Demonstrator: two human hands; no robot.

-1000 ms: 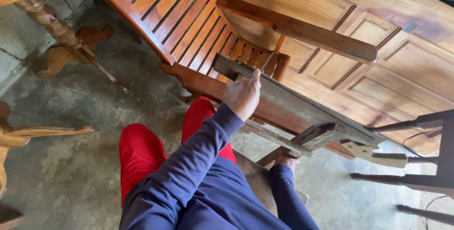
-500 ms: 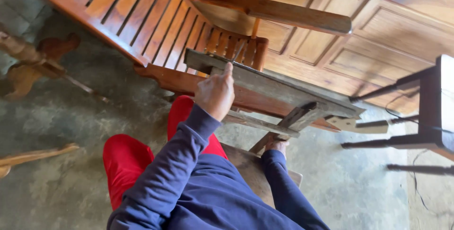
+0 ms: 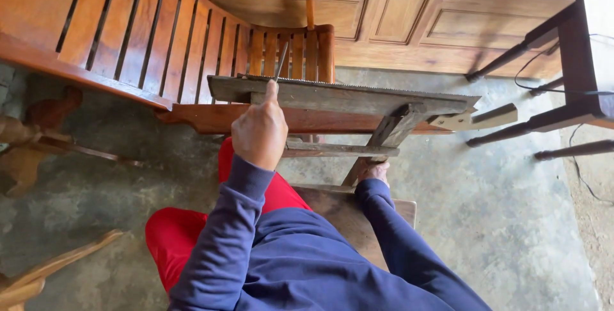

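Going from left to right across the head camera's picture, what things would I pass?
Turned wooden leg → slatted wooden bench → left hand on the grey wooden frame → right hand → saw handle → dark wooden stool.

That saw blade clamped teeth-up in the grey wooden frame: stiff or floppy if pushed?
Thin toothed steel saw blade probably flexes sideways alone, but the weathered grey wooden clamp frame grips its length, so likely stiff. Teeth look sharp, not slippery. Left hand rests on the frame, right hand on its brace.
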